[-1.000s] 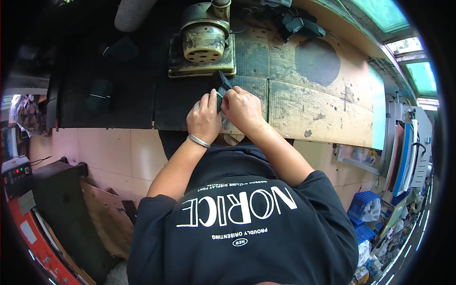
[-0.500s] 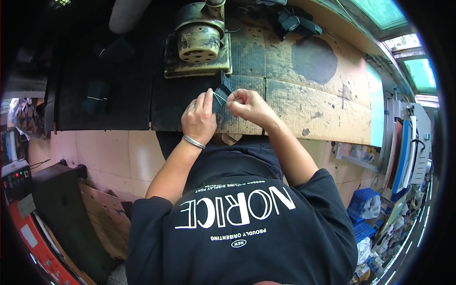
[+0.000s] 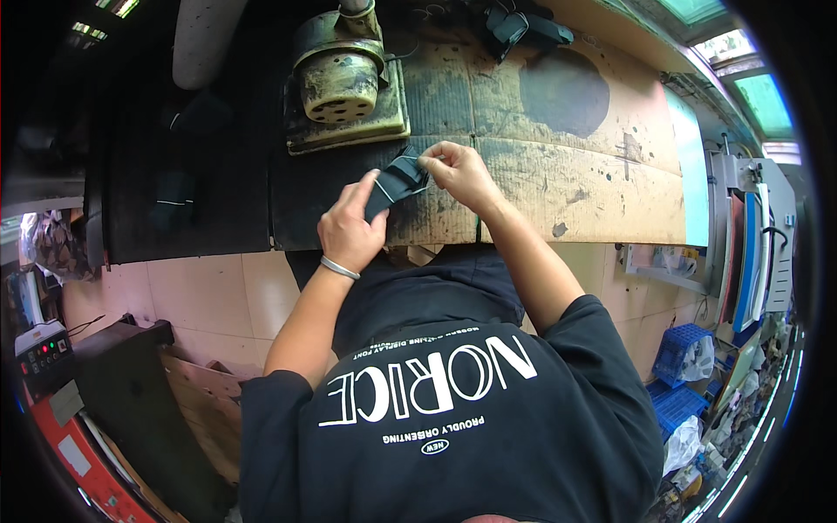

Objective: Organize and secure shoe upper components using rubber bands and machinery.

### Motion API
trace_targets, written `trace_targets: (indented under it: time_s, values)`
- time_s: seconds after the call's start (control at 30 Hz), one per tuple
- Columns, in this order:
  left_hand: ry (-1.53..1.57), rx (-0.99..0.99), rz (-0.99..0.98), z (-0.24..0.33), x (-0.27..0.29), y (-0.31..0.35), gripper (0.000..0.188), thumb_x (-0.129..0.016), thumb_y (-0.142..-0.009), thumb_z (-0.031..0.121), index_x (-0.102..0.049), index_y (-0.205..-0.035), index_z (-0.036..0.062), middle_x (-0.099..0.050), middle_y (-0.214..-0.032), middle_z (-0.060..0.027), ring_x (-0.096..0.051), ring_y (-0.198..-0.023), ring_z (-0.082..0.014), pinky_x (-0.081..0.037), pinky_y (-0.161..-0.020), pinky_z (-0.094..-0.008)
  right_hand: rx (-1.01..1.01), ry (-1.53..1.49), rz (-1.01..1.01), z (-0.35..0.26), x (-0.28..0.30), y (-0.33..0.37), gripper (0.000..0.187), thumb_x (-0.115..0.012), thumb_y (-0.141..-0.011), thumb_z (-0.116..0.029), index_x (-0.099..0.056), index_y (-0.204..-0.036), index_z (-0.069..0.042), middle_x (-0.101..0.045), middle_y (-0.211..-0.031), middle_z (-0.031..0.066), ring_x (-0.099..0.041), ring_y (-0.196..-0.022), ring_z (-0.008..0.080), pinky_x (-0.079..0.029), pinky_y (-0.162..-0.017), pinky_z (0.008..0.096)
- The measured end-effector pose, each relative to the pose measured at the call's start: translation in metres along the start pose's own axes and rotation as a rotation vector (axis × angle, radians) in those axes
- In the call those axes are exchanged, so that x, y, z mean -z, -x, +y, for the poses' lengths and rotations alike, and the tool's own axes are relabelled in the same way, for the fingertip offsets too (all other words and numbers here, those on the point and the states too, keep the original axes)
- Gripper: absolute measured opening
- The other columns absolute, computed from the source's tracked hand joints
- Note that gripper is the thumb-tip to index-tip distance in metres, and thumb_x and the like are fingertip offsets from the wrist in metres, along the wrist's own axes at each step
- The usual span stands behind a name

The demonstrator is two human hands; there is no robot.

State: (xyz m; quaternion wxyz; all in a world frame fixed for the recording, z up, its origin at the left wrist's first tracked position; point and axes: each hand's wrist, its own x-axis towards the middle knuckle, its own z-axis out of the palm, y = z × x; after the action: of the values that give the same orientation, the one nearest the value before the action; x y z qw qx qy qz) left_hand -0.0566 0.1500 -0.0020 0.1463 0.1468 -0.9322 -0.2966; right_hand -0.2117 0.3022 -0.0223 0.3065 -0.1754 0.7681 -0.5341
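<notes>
A flat bundle of black strips or sheets [image 3: 398,180], with a thin pale band [image 3: 384,193] around it, lies at a slant over the blackened cardboard. My left hand [image 3: 350,228] grips its lower left end, thumb below and fingers above. At the upper right end, my right hand [image 3: 459,180] is closed in a pinch against the bundle, seemingly on a loop of the band; the fingertips cover most of what they hold. A raised black piece shows on top of the bundle near the right fingertips.
Beyond the hands stands a stained, cream-coloured machine part [image 3: 340,87] with holes, on a square base [image 3: 397,122]. Similar banded black bundles [image 3: 174,200] lie at the left, and more dark pieces [image 3: 523,33] at the back right. Soot-stained cardboard [image 3: 575,183] covers the worktop.
The bundle has tilted to show its broad face. My right hand has come up beside its end, and the band that was stretched between my hands now lies closer around it.
</notes>
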Motion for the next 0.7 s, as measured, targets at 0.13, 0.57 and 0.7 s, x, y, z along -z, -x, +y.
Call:
trace_targets:
  time_s: [0.13, 0.57, 0.7]
  values:
    - [0.133, 0.426, -0.216, -0.012, 0.006, -0.014, 0.055, -0.073, -0.073, 0.021, -0.060, -0.125, 0.0131, -0.069, -0.105, -0.0096, -0.066, -0.065, -0.0217, -0.052, -0.067, -0.0349, -0.241, -0.408, -0.215, 0.005, 0.005, 0.012, 0.025, -0.065, -0.090, -0.021, -0.064, -0.105, -0.001, -0.061, -0.074, -0.0009, -0.056, -0.064, 0.0069, -0.044, -0.060, 0.0214]
    - [0.095, 0.350, -0.175, -0.020, 0.000, -0.028, 0.057, -0.075, -0.072, 0.023, -0.060, -0.128, 0.0201, -0.069, -0.083, -0.0093, -0.068, -0.070, -0.0262, -0.053, -0.069, -0.0367, -0.067, -0.668, -0.099, 0.019, -0.008, 0.026, 0.040, -0.057, -0.090, -0.009, -0.049, -0.127, 0.004, -0.062, -0.086, 0.0052, -0.063, -0.080, 0.0141, -0.050, -0.077, 0.0268]
    - [0.030, 0.051, -0.088, -0.017, -0.001, -0.017, 0.058, -0.074, -0.072, 0.016, -0.058, -0.127, 0.0189, -0.068, -0.103, -0.0099, -0.068, -0.084, -0.0310, -0.054, -0.074, -0.0386, 0.132, -0.486, 0.097, 0.012, -0.021, 0.018, 0.035, -0.064, -0.085, -0.004, -0.058, -0.118, 0.002, -0.064, -0.086, 0.0075, -0.066, -0.080, 0.0170, -0.052, -0.071, 0.0301]
